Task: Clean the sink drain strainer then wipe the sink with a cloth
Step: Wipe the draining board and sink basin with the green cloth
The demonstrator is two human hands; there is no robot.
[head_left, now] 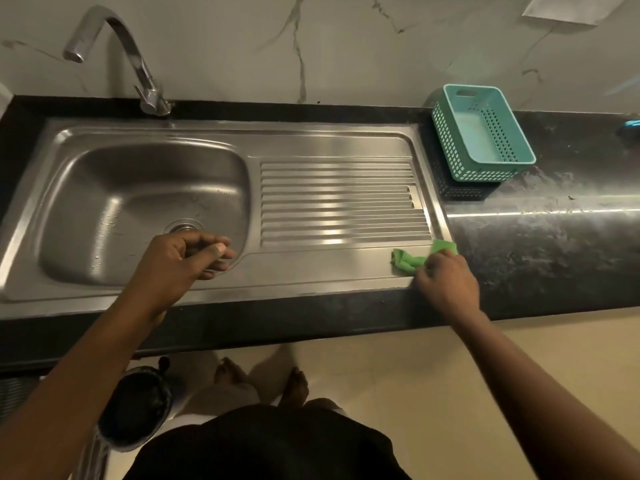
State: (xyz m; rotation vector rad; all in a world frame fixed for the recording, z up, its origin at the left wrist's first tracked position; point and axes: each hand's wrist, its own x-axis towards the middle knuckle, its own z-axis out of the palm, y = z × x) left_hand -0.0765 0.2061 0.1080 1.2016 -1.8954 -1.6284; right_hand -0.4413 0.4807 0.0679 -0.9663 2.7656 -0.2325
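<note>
1. A steel sink (52, 202) is set into a black counter (554, 244) that runs across the middle of the frame; its bowl lies at centre left and a ribbed draining board (339, 199) at centre.
2. The drain strainer (181, 226) is seen at the bottom of the bowl, partly hidden behind the left hand (180, 258).
3. The left hand is held over the near edge of the bowl with the fingers loosely curled; nothing can be seen gripped in it, and whether it is empty cannot be told.
4. A green cloth (412, 259) is clutched in the closed right hand (446, 278) and pressed on the flat steel rim at the lower right corner of the draining board, just beside the counter.
5. A curved tap (138, 64) is mounted behind the bowl at upper left, its spout reaching left.
6. A teal plastic basket (450, 147) stands on the counter at upper right, just beside the sink's right edge.
7. The wall (346, 46) behind the counter is faced in pale stone with grey veins.
8. The counter is dull and smeared, with a bright streak of reflected light at right.
9. A pale floor (433, 393) fills the lower right, where bare feet are seen below the counter edge.
10. A dark round bin (135, 407) sits on the floor at lower left.
</note>
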